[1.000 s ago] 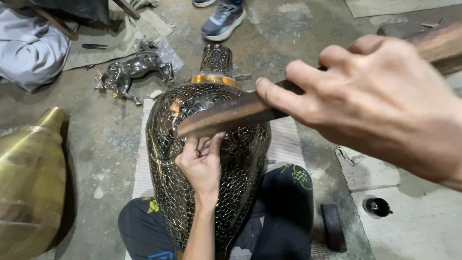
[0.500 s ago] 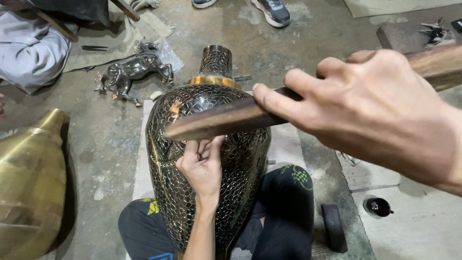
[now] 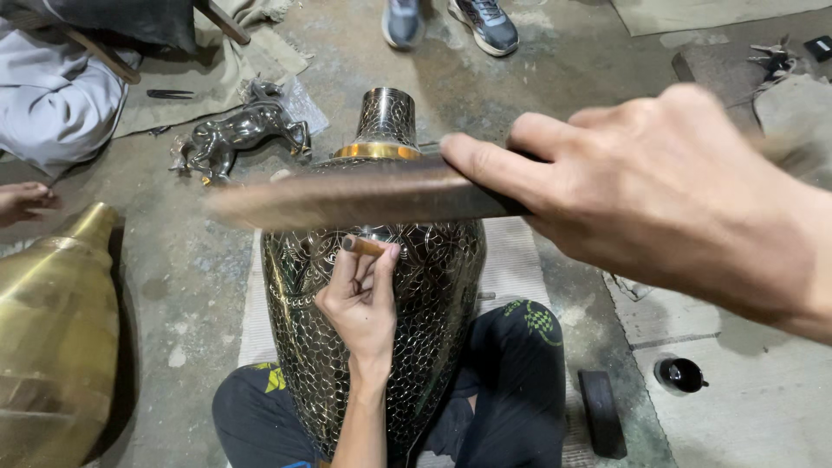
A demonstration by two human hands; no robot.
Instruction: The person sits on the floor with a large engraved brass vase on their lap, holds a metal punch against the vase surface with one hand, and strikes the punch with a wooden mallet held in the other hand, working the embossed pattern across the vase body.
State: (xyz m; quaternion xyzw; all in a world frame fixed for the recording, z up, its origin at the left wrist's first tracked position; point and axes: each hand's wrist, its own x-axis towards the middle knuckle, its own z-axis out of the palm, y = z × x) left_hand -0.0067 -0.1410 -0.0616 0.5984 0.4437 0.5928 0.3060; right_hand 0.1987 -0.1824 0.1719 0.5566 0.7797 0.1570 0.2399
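A large engraved metal vase (image 3: pixel 433 286) with a gold band at its neck lies between my legs, mouth pointing away from me. My left hand (image 3: pixel 362 303) rests on its body and pinches a small chisel (image 3: pixel 364 246) against the patterned surface. My right hand (image 3: pixel 667 199) is raised close to the camera and grips a flat wooden mallet stick (image 3: pixel 355 198), blurred with motion, held across above the chisel.
A plain brass vase (image 3: pixel 52 338) lies at the left. A metal horse figurine (image 3: pixel 243 134) stands on the concrete floor beyond. Another person's shoes (image 3: pixel 451 22) are at the top, and a hand (image 3: pixel 22 199) at the left edge. A small black pot (image 3: pixel 680 374) sits at the right.
My right hand has lifted the wooden stick higher and nearer the camera. The shoes at the top have shifted. My left hand keeps the chisel on the vase.
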